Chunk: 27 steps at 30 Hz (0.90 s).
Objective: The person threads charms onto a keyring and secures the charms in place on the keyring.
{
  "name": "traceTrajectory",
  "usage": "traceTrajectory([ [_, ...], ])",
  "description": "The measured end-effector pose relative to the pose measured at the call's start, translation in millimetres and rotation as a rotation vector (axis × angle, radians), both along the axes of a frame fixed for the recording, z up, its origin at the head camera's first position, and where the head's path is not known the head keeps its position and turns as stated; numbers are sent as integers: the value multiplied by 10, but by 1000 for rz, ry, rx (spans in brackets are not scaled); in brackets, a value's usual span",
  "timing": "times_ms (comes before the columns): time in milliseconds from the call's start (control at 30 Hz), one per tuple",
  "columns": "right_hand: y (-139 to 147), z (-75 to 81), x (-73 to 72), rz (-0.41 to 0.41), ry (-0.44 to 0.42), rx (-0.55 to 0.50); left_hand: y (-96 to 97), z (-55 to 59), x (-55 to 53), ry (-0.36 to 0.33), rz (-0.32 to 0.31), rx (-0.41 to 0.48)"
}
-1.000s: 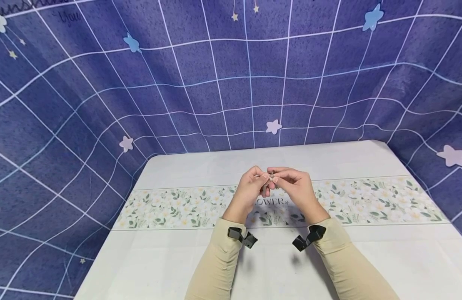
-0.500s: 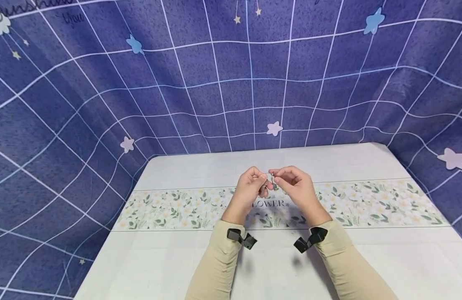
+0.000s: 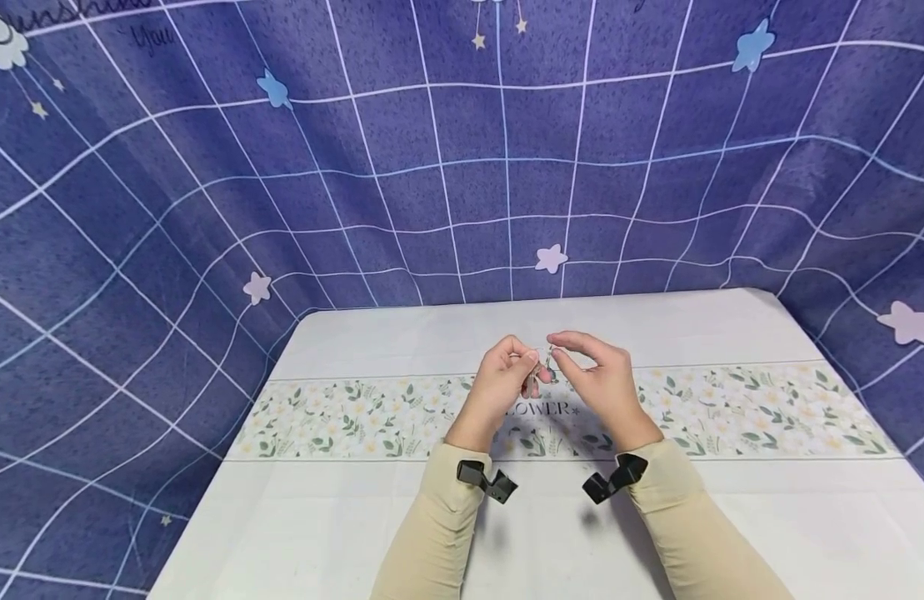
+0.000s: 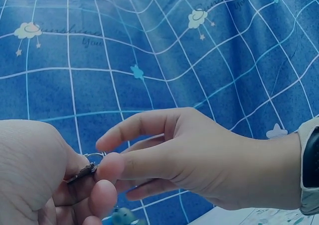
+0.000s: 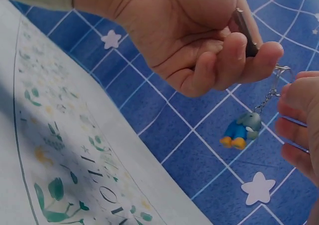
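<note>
My left hand (image 3: 497,380) pinches a small flat dark metal piece (image 5: 245,33) between thumb and fingers; its kind is partly hidden by them. A key ring (image 5: 283,69) stands out from these fingertips. From the ring, a keychain figure (image 5: 243,129), a grey-headed elephant in blue with yellow feet, dangles on a short chain (image 5: 265,100). Beside the ring is my right hand (image 3: 606,377), its index finger stretched out and a gap between index finger and thumb. In the right wrist view the right thumb lies against the ring's edge or just before it.
Both hands are above a white table (image 3: 342,517) with a flowered band (image 3: 334,417) across it. A blue curtain (image 3: 432,192) with white grid lines and stars rises behind and along the sides. A black wrist mount (image 3: 486,480) sits on each sleeve.
My right thumb and index finger have spread from a pinch close to the left fingertips, and the right hand has drawn slightly away. The ring and dangling figure show more plainly. The left hand keeps its hold.
</note>
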State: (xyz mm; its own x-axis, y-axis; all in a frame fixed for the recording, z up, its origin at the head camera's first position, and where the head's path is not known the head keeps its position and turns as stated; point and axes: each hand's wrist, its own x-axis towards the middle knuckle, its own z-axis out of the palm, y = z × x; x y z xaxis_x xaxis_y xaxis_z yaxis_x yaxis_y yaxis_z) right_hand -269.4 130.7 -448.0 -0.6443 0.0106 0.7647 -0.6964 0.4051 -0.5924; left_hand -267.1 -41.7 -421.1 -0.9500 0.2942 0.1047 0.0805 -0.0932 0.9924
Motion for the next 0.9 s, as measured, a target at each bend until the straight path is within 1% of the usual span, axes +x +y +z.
traceTrajectory([
  [233, 11, 24, -50, -60, 238, 102, 15, 27, -8, 2, -9, -4],
  [300, 13, 35, -62, -73, 286, 119, 16, 40, -14, 9, -11, -7],
  [367, 14, 47, -67, -86, 314, 135, 13, 54, -18, 13, -12, -9],
  [533, 13, 67, -61, -121, 338, 152, 2, 77, -18, 14, -22, -15],
  [767, 10, 71, -37, -119, 311, 136, -23, 73, -23, 15, -41, -9],
  [900, 9, 58, -34, -118, 286, 120, -41, 65, -34, 12, -66, -12],
])
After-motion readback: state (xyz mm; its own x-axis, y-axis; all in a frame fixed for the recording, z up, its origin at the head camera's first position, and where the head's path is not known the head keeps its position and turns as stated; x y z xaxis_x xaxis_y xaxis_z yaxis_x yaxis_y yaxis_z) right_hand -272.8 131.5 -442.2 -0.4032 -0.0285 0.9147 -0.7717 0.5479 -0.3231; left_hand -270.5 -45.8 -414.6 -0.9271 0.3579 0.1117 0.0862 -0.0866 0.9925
